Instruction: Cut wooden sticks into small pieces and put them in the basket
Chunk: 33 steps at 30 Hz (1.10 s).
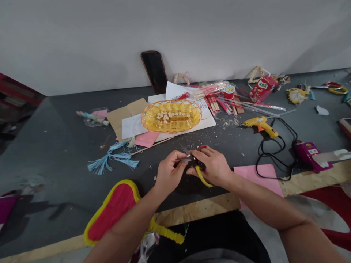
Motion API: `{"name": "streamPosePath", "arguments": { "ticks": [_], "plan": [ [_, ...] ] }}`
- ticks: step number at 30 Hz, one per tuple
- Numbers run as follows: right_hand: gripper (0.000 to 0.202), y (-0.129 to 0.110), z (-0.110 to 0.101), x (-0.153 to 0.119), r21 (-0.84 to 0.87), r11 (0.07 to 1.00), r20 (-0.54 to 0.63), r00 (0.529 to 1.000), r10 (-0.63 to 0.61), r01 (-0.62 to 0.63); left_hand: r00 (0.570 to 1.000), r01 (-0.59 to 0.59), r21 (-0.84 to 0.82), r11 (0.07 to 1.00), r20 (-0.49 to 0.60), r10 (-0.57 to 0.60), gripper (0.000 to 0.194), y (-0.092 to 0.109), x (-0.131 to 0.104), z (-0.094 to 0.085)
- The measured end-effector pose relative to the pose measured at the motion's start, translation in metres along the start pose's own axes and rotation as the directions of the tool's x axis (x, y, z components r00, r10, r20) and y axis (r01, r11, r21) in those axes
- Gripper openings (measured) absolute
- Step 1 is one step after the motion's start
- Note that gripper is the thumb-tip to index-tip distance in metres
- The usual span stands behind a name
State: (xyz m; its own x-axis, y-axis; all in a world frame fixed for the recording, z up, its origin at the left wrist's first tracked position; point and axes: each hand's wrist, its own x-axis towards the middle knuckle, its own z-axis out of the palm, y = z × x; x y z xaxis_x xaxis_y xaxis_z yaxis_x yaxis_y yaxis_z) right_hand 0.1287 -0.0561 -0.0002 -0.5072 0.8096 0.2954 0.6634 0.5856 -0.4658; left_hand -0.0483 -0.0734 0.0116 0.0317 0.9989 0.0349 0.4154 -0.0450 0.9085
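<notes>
My right hand (215,166) is closed round the handles of a pair of scissors (202,176) with red and yellow grips. The blades are apart and point left, towards my left hand (170,171). The fingers of that hand pinch together right at the blades; whatever lies between them is too small or hidden to name. Just beyond both hands sits a yellow woven basket (153,126) with several small pale pieces in it. Under my left forearm lies a red, yellow-edged fan-shaped piece (117,204), partly covered by the arm.
A yellow glue gun (261,126) with a looping black cord lies at the right, near a purple box (311,155). Blue tassels (112,159) lie at the left. A phone (155,71) leans on the wall. Pink paper (259,177) overlaps the wooden table edge (203,209).
</notes>
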Motion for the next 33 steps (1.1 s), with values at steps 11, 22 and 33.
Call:
{"name": "streamPosePath", "arguments": {
  "ticks": [11, 22, 33],
  "plan": [
    [0.060, 0.0026, 0.0038, -0.0003, 0.068, 0.995, 0.007, 0.998, -0.069, 0.068, 1.000, 0.011, -0.029, 1.000, -0.019, -0.011, 0.015, 0.0017, 0.0006, -0.0018],
    [0.052, 0.0031, -0.0016, -0.0009, 0.130, 0.983, -0.049, 0.990, 0.136, -0.129, 0.998, -0.011, 0.022, 1.000, -0.054, 0.012, 0.011, 0.0024, 0.0002, -0.0041],
    [0.046, 0.0052, -0.0051, 0.0045, 0.072, 0.997, -0.033, 0.999, -0.006, 0.008, 0.996, -0.038, 0.028, 0.999, -0.080, 0.040, 0.011, 0.0005, -0.0003, -0.0032]
  ]
}}
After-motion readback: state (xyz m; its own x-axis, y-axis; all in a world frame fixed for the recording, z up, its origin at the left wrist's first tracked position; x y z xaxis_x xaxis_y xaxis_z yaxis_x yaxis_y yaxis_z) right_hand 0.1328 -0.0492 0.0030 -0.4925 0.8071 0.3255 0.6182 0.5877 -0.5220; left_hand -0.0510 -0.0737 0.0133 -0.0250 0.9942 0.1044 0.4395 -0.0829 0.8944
